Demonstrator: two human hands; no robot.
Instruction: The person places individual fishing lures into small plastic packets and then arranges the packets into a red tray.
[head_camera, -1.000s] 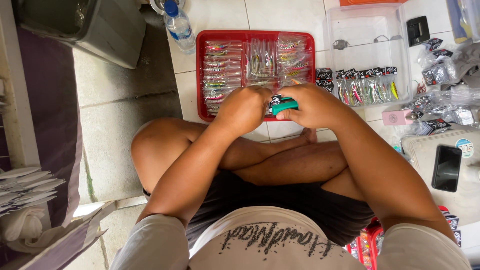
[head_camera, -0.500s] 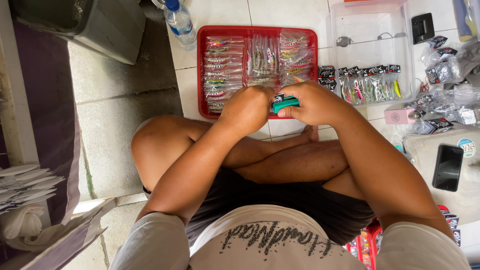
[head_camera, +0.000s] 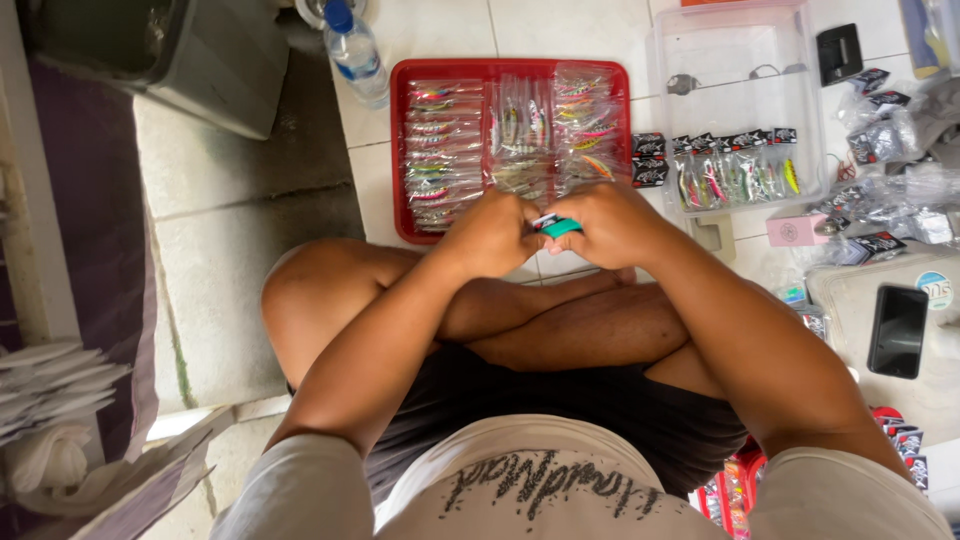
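Head view: a small green fishing lure (head_camera: 561, 227) is pinched between the left hand (head_camera: 492, 234) and the right hand (head_camera: 612, 224), held just above the near edge of a red tray (head_camera: 401, 150) of bagged lures on the tiled floor. Both sets of fingers are clenched around it. The hooks, it is judged, are best kept clear of fingertips, with light pressure applied.
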